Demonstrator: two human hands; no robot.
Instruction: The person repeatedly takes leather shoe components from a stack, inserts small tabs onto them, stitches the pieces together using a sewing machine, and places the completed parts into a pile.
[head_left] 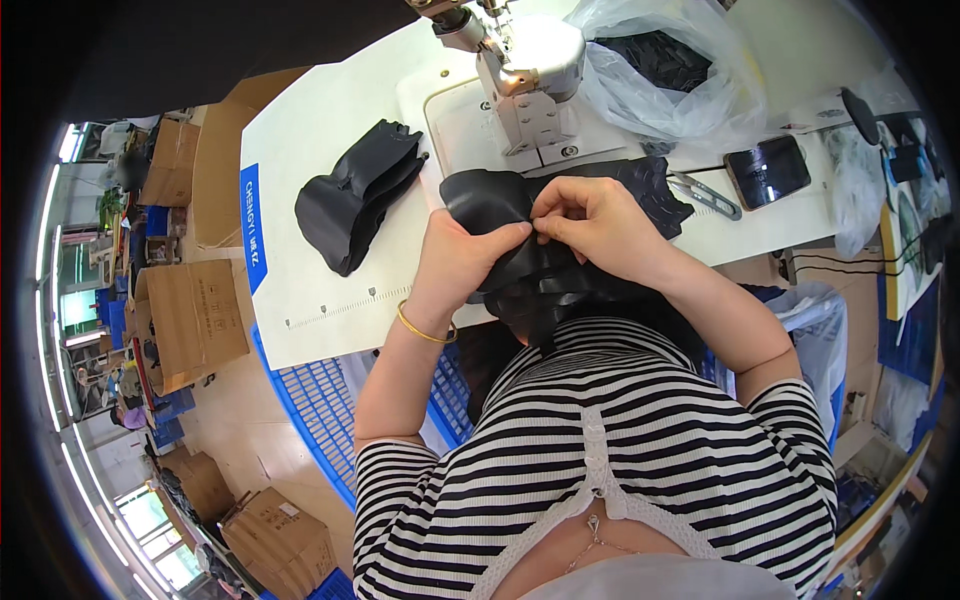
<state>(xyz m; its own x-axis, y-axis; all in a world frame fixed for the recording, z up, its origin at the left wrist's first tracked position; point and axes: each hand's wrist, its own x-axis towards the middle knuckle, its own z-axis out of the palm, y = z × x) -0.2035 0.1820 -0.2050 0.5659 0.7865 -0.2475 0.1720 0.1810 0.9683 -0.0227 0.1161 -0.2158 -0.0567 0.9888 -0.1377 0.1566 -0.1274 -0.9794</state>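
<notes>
Hands meet over a bundle of black leather-like pieces [520,270] held at the near edge of the desk [330,280]. The left hand [465,255] is wrapped around the bundle from below, fingers closed on it, a gold bangle [425,330] at the wrist. The right hand [590,215] comes over the top with thumb and fingertips pinched shut on an edge of the uppermost piece, seemingly to peel or line up one layer while the other hand steadies the stack.

Just beyond the hands stands a white sewing machine [525,85], its needle end directly above the work, so the pieces lie close to where they would be fed. To the left of the hands a second pile of black pieces [355,205] rests apart on the desk. To the right lie metal snips [705,195] and a dark phone [768,170]; further back sits a clear plastic bag [660,70] of black material.

Below the desk, on the left, is a blue plastic crate [320,400]. Cardboard boxes [190,320] crowd the workshop floor beyond.
</notes>
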